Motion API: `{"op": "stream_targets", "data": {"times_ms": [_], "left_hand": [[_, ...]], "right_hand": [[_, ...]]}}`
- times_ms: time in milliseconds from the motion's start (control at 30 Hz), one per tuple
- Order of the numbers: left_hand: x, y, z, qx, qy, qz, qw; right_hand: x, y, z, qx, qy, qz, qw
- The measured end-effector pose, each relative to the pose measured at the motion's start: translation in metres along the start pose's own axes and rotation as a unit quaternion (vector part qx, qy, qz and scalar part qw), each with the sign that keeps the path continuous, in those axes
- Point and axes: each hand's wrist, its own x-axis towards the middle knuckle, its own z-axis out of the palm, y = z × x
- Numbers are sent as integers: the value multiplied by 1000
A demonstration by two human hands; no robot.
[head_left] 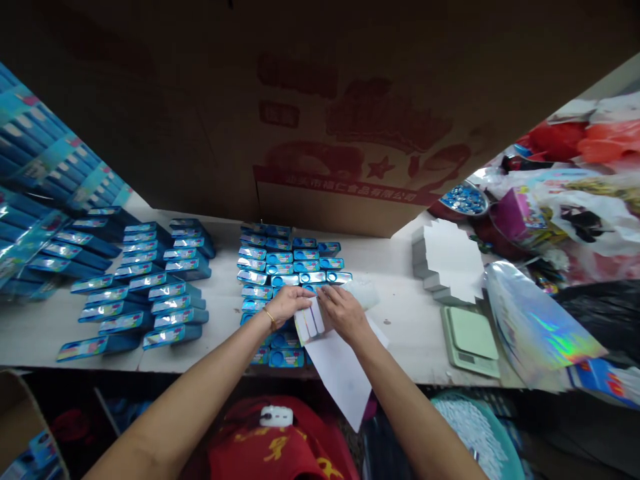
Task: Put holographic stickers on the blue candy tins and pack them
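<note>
In the head view, my left hand (pixel 287 305) pinches the upper left edge of a white paper sheet (pixel 340 370). The sheet's upper part carries white panels (pixel 310 321) with thin coloured edges. My right hand (pixel 344 313) is closed at the sheet's upper right, its fingers bent over the top edge. The lower end of the paper hangs past the table's front edge. Under and behind both hands stand rows of small blue boxes (pixel 279 259) with shiny tops. Partly hidden beneath my hands are more of these boxes.
A big cardboard carton (pixel 210 133) rises behind the table (pixel 225 333). Upright blue boxes (pixel 175 313) stand at left. On the right are stacked white card pieces (pixel 450 260), a pale green scale (pixel 470 340) and a holographic sheet (pixel 530 313). A teal basin (pixel 513 447) sits below.
</note>
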Motion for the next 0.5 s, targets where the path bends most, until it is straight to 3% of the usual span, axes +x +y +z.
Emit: {"op": "stream_targets", "data": {"times_ms": [167,333,400,500], "left_hand": [[3,-8,2,26,8,-3,1000],[21,-15,-4,235,99,94,962],[23,-15,-10,262,130,123,948],[8,-12,-21,267,186,205,923]], "right_hand": [[-18,1,0,14,25,-31,999],[-22,-17,-39,132,4,84,988],[-21,-29,-60,247,24,166,954],[-17,-49,-82,433,42,299,849]]}}
